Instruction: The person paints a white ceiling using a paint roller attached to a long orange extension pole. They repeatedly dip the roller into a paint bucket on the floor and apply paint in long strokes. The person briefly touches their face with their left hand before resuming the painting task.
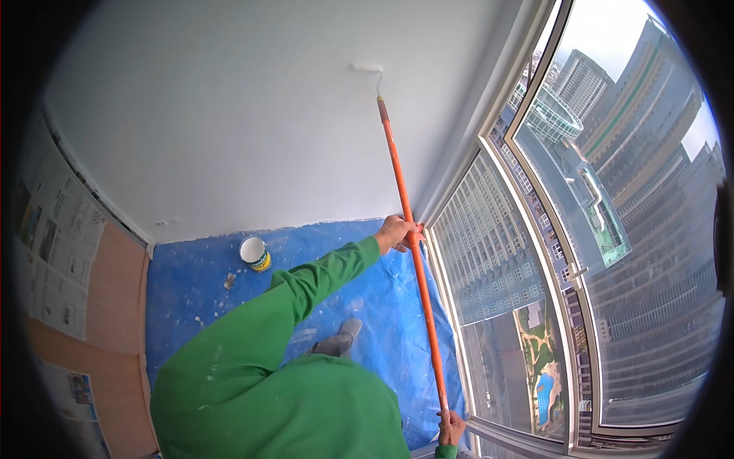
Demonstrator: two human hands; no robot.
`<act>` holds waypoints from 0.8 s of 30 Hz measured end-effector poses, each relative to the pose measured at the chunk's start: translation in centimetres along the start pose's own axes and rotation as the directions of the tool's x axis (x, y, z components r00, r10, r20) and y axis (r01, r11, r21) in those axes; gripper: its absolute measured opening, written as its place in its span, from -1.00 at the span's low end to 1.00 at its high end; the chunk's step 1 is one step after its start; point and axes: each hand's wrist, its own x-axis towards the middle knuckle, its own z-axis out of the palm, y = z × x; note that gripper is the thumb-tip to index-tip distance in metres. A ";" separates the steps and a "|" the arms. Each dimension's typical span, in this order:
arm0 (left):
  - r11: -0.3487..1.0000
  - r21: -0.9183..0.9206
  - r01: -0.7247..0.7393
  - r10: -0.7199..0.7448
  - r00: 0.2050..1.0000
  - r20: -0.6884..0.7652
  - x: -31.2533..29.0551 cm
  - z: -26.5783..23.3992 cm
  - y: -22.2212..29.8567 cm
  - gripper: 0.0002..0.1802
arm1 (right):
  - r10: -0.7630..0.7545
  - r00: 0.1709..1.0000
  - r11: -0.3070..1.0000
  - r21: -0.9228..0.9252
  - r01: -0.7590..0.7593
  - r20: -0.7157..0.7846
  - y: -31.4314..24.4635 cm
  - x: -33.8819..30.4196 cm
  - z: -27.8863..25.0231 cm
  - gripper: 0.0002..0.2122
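A long orange extension pole (419, 264) runs from the lower right up toward the pale wall (252, 122). At its far end is a paint roller with a white sleeve (367, 68) on a thin wire frame, against the wall surface as far as I can see. My left hand (395, 232) is closed around the middle of the pole, its arm in a green sleeve reaching across. Down near the lower edge, my right hand (451, 428) grips the pole's near end. Part of that hand is cut off by the frame.
An open paint bucket (254, 251) stands on the blue plastic sheet (191, 283), with a small flat tool (229, 281) beside it. Large windows (527, 306) line the right, close to the pole. Paper-covered panels (84, 268) stand at the left. My shoe (351, 328) shows below.
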 end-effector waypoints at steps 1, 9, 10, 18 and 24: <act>1.000 -0.003 0.031 -0.031 0.999 -0.017 0.7 -0.2 -1.5 -0.71 | 0.055 0.998 0.998 -0.020 -0.055 -0.003 -0.6 -0.4 0.1 -0.65; 0.971 -0.094 0.218 -0.229 0.966 -0.119 3.6 -1.1 -10.4 -0.70 | 0.125 0.992 0.956 -0.267 -0.121 -0.002 2.0 -1.3 -0.3 -0.62; 0.965 -0.109 0.240 -0.252 0.961 -0.112 4.1 -1.1 -11.2 -0.70 | 0.135 0.991 0.953 -0.272 -0.131 -0.003 2.1 -1.3 -0.3 -0.62; 0.907 -0.200 0.372 -0.402 0.906 -0.136 7.3 -2.0 -16.5 -0.71 | 0.183 0.983 0.892 -0.423 -0.161 0.012 -1.4 -0.4 -0.4 -0.56; 0.854 -0.273 0.442 -0.498 0.847 -0.185 10.8 -4.2 -21.8 -0.65 | 0.222 0.975 0.818 -0.549 -0.173 0.025 -5.6 1.8 1.6 -0.54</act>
